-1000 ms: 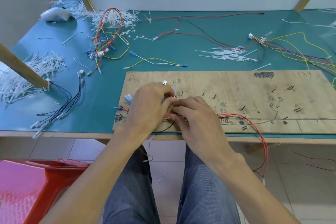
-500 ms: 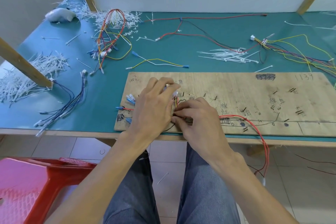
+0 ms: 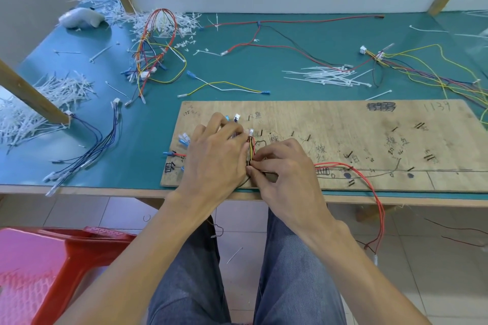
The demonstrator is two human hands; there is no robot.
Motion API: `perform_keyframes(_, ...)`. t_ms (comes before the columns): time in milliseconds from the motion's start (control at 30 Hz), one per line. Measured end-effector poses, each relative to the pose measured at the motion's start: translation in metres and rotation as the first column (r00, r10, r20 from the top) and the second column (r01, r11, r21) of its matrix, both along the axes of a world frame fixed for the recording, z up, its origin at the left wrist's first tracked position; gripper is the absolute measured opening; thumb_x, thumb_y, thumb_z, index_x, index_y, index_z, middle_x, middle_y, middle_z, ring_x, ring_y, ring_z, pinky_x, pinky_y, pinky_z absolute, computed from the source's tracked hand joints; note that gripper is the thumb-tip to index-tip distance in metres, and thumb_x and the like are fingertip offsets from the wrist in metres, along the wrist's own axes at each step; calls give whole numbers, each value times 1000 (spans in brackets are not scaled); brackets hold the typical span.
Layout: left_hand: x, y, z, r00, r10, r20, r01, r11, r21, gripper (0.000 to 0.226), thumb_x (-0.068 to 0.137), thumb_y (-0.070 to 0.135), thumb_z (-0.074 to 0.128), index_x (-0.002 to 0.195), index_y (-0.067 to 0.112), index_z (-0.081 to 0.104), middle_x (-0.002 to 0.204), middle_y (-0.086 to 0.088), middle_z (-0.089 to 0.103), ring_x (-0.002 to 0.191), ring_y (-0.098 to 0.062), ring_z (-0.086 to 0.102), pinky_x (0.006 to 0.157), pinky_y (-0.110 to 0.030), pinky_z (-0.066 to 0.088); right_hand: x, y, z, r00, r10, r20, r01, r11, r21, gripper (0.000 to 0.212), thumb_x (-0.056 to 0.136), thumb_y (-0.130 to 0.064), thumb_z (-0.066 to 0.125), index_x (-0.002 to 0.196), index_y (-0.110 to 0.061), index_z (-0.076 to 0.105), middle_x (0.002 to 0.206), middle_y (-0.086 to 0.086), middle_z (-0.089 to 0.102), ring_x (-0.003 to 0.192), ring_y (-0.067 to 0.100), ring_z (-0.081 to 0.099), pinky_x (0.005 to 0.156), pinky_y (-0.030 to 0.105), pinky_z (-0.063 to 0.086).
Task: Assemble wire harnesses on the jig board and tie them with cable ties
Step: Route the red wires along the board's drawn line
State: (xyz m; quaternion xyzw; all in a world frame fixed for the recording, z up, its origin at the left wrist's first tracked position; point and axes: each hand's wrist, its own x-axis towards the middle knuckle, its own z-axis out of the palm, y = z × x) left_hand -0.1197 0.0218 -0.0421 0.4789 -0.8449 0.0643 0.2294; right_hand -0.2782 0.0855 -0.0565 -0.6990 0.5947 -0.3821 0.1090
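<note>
Head: jig board [image 3: 343, 119], teal tabletop [image 3: 250, 71]

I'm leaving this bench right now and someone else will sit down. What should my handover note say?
Left hand lies over the upper end of the wire bundle; its grip is hidden.
Right hand pinches the bundle lower down.
The bundle is on the left part of the jig board; a red wire trails off the front edge.
Done: wires gathered.
Left: no tie shows on the bundle; loose cable ties lie behind the board.
</note>
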Motion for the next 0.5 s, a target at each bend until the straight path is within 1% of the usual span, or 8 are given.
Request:
perform_keyframes(67, 1, 0, 0, 1000, -5, 0, 5, 1000, -17, 23, 98, 25, 60, 95, 15, 80, 102, 5, 74, 106, -28, 60, 74, -48, 47, -1, 0, 0, 1000, -4, 22, 4, 1000, 1, 5, 88, -18, 84, 92, -17, 86, 97, -11, 73, 99, 16, 57, 88, 13, 41)
perform_keyframes(133, 1, 0, 0, 1000, 2, 5, -2, 1000, -21, 22, 98, 25, 61, 93, 15, 80, 101, 5, 75, 104, -29, 61, 74, -50, 48, 0, 0, 0, 999, -6, 33, 6, 1000, 3, 6, 89, -18, 84, 94, -18, 86, 100, -11, 74, 101, 16, 58, 88, 19, 45)
perform_keyframes(233, 2, 0, 3, 1000, -9, 21, 9, 1000, 16, 24, 98, 28, 59, 97, 17, 80, 103, 8, 75, 106, -27, 58, 76, -49, 48, 1, 1, 1, 999, -9, 43, 9, 1000, 2, 5, 89, -16, 84, 93, -17, 86, 100, -10, 76, 101, 17, 60, 88, 23, 48)
perform_keyframes(267, 3, -1, 6, 999, -22, 26, 21, 999, 40, 24, 99, 28, 57, 102, 18, 80, 109, 9, 75, 109, -26, 57, 78, -48, 48, 1, 0, 1, 999, -11, 46, 11, 1000, 5, 5, 89, -16, 84, 93, -17, 86, 99, -10, 76, 100, 18, 60, 88, 25, 48)
perform_keyframes(333, 8, 0, 9, 998, -54, 38, 51, 997, 63, 23, 100, 23, 59, 115, 17, 75, 128, 7, 70, 116, -27, 53, 83, -47, 47, 1, 0, 3, 998, -16, 53, 15, 1000, 13, 3, 89, -15, 83, 91, -16, 86, 97, -9, 77, 99, 18, 62, 88, 28, 50)
perform_keyframes(400, 12, 8, 12, 994, -94, 48, 92, 994, 56, 34, 96, 16, 63, 130, 14, 68, 146, 3, 60, 125, -27, 49, 91, -45, 47, 1, 1, 4, 998, -21, 63, 19, 1000, 22, 3, 89, -14, 83, 90, -15, 86, 95, -9, 77, 98, 17, 63, 87, 30, 52)
perform_keyframes(433, 14, 14, 12, 991, -127, 45, 124, 991, 54, 40, 96, 15, 63, 136, 12, 65, 150, 2, 57, 130, -26, 48, 96, -43, 46, 1, 1, 5, 998, -24, 66, 22, 999, 28, 3, 88, -14, 84, 90, -16, 86, 95, -9, 78, 98, 16, 64, 87, 31, 53)
perform_keyframes(500, 16, 28, 11, 982, -189, 10, 187, 979, 81, 39, 100, 17, 60, 138, 10, 63, 149, 1, 57, 135, -24, 48, 105, -43, 46, 0, 2, 6, 997, -26, 75, 22, 999, 44, 3, 88, -15, 84, 89, -17, 86, 95, -11, 78, 98, 15, 64, 87, 33, 54)
